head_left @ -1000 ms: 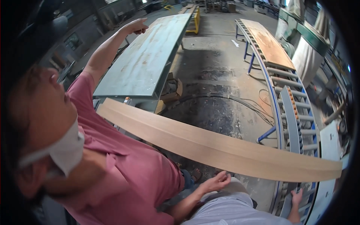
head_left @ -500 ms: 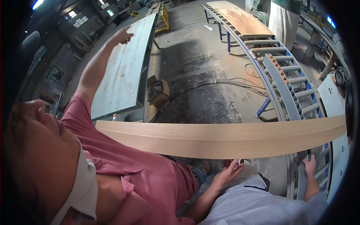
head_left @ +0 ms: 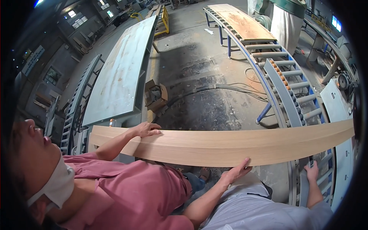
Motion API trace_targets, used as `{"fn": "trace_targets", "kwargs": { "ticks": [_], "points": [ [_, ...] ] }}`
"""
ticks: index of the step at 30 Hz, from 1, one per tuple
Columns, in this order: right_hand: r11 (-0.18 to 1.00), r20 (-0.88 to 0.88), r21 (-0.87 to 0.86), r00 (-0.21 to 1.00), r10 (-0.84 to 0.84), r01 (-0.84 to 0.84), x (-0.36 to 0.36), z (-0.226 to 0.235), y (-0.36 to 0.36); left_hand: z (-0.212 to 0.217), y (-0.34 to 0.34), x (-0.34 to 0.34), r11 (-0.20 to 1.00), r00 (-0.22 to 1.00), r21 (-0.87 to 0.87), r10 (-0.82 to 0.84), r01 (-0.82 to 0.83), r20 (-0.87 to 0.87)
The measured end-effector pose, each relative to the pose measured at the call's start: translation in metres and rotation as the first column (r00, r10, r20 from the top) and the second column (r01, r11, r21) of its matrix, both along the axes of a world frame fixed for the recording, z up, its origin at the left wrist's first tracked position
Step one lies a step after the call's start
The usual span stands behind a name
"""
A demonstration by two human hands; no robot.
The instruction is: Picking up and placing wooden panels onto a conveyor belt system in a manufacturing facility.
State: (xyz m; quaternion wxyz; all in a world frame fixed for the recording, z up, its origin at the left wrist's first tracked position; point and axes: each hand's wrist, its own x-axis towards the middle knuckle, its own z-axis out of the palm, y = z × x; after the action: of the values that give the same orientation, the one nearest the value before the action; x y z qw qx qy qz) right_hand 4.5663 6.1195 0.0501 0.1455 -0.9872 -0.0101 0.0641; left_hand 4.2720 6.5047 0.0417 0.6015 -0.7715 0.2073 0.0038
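Observation:
A long pale wooden board [head_left: 214, 143] spans the view from left to right. My right hand [head_left: 312, 173] is on the right, below the board, beside a grey metal rail [head_left: 304, 184]. Its fingers are closed around a small dark part whose kind I cannot make out. My left hand does not show. At my left stands a co-worker in a pink shirt [head_left: 130, 184]. One co-worker's hand [head_left: 147, 129] lies on the board's top near its left end; the other hand [head_left: 237, 171] holds its near edge, thumb on top.
A roller conveyor [head_left: 299, 73] runs along the right, bearing a wooden panel [head_left: 243, 23] at its far end. A long pale-topped table [head_left: 119, 73] stands at left. Between them are a cardboard box [head_left: 156, 96] and cables [head_left: 214, 89] on the floor. A white cabinet [head_left: 337, 101] is at right.
The co-worker's far hand has come back from over the table onto the board. Their near hand has moved up onto its edge. My right hand stays in about the same place.

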Motion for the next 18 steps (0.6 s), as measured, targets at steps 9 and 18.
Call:
{"fn": "trace_targets", "kwargs": {
  "ticks": [9, 18],
  "points": [
    [1.0, -0.019, -0.018, 1.0, -0.01, 0.01, -0.001, 0.0, 0.002, -0.015, -0.007, 0.001, 0.964, 0.995, 0.263, -0.057, 0.034, 0.079],
    [1.0, 0.01, 0.002, 1.0, -0.006, 0.006, 0.002, -0.004, 0.003, -0.013, -0.001, 0.001, 0.969, 0.996, 0.241, -0.064, 0.048, 0.057]
  ]
}}
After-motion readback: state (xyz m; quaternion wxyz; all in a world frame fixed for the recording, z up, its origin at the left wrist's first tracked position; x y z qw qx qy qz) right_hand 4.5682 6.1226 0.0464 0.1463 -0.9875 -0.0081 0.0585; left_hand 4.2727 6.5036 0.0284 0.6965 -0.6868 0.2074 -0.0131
